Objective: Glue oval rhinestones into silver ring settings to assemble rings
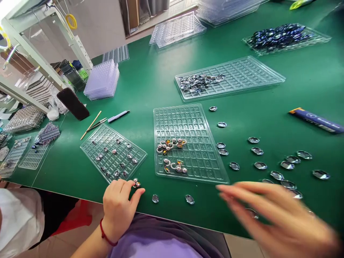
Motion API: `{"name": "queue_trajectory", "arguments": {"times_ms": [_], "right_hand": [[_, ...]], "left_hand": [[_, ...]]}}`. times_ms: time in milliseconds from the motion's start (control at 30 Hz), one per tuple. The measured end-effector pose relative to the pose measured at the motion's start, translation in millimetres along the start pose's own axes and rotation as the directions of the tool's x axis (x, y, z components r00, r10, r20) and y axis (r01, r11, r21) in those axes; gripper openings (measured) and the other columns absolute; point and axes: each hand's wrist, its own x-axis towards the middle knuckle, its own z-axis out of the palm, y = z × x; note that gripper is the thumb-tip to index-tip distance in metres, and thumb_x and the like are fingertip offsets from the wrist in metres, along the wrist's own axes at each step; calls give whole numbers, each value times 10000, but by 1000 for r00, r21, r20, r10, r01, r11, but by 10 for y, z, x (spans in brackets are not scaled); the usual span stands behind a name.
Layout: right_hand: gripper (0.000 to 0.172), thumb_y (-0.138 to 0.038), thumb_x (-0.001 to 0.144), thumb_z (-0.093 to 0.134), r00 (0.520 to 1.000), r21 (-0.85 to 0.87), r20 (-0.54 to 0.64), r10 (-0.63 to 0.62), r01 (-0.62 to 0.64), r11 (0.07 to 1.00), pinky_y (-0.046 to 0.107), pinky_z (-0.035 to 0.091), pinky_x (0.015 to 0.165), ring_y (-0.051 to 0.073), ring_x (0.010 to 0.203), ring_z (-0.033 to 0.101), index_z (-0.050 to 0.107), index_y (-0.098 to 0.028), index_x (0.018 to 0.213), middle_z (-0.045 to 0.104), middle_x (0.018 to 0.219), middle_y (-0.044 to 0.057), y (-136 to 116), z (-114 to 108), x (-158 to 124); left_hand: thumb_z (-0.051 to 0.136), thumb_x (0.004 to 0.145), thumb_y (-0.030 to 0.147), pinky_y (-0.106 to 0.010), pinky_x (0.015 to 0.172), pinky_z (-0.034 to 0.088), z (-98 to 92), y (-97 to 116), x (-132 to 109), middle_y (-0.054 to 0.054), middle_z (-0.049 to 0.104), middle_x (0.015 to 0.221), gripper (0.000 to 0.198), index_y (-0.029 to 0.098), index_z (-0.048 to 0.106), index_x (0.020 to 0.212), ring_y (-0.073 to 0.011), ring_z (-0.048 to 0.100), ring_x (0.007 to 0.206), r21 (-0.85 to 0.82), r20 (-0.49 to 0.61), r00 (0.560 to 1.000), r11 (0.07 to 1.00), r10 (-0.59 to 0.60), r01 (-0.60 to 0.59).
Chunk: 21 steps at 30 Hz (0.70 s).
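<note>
- Green matting covers the bench; at its near edge the left hand has its grip clenched, thumb against fingertips, on a small glinting metal-and-stone piece.
- That piece sits just off the near corner of a small clear plastic grid tray; whether it touches the bench or is barely lifted, I cannot tell.
- Blurred and flat, the right hand has its fingers spread and its grip released, with nothing in it that I can see; it hangs over the near end of a scatter of clear oval glass stones.
- Two more such ovals lie on the bench between the hands; beyond them a larger clear grid tray carries a cluster of pale rings and amber bits.
- From where I stand the pinched piece looks tiny, light and hard, probably slick on its polished faces; a loose hold could flick it away, so fingertips on its sides seem the right place.
- The ovals look smooth, domed and low; I judge a pinch across the narrow width would serve best, and knocks may chip them.
</note>
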Motion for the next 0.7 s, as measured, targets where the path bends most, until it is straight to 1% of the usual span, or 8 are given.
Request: {"name": "queue_trajectory", "arguments": {"times_ms": [100,167,267,367,467,533,600,700], "right_hand": [[211,-132,944,499,988,290,77,-134,106,951,278,590,639,182,773,682,630,-240,1068,670,886,60,-295,397,224],[215,-118,948,469,981,395,146,-130,62,917,279,601,695,172,811,694,642,-198,1048,706,914,63,-479,604,338],[208,-168,953,463,942,536,337,4,-195,821,293,602,735,173,833,706,663,-179,1008,734,936,67,-641,749,440],[202,-269,951,500,828,656,556,70,-489,575,288,596,755,169,830,707,680,-181,977,742,919,57,-689,745,470],[218,-360,916,575,764,701,640,84,-624,345,279,590,749,170,810,701,686,-173,926,736,874,55,-705,705,438],[214,-373,888,621,776,725,617,128,-624,291,262,588,722,163,779,694,690,-171,893,723,842,53,-720,687,394],[168,-337,871,649,823,763,541,172,-566,312,239,583,681,151,745,682,691,-176,842,706,811,45,-738,677,347],[51,-216,852,665,920,805,344,190,-393,445,210,571,666,136,734,672,682,-202,806,685,789,25,-765,670,279]], "left_hand": [[606,928,273,-302,603,458,23,35,-1,-18,687,696,162,191,675,807,-183,617,627,-2,34,999,1000,-7,8],[605,927,235,-302,601,465,15,47,-28,-16,698,695,138,190,670,814,-180,625,619,-43,34,999,999,13,-12],[625,913,168,-287,600,497,-29,52,-91,-22,740,750,43,179,666,921,-167,656,628,-187,-7,994,977,105,-104],[631,901,112,-261,607,537,-81,77,-138,-35,765,792,124,170,658,1007,-156,689,656,-354,-63,985,919,160,-172],[632,894,87,-239,647,573,-116,140,-142,-48,781,825,139,169,678,997,-152,720,699,-505,-60,994,856,95,-112],[667,868,89,-214,677,586,-126,194,-129,-41,792,843,153,181,709,983,-144,734,710,-604,-20,1000,797,-12,-2],[714,827,94,-187,694,594,-128,248,-118,-24,803,858,198,213,747,982,-138,747,719,-722,79,984,671,-160,167],[762,788,132,-188,707,610,-121,317,-117,-11,814,891,249,271,781,994,-154,765,763,-866,321,899,293,-296,406]]}}
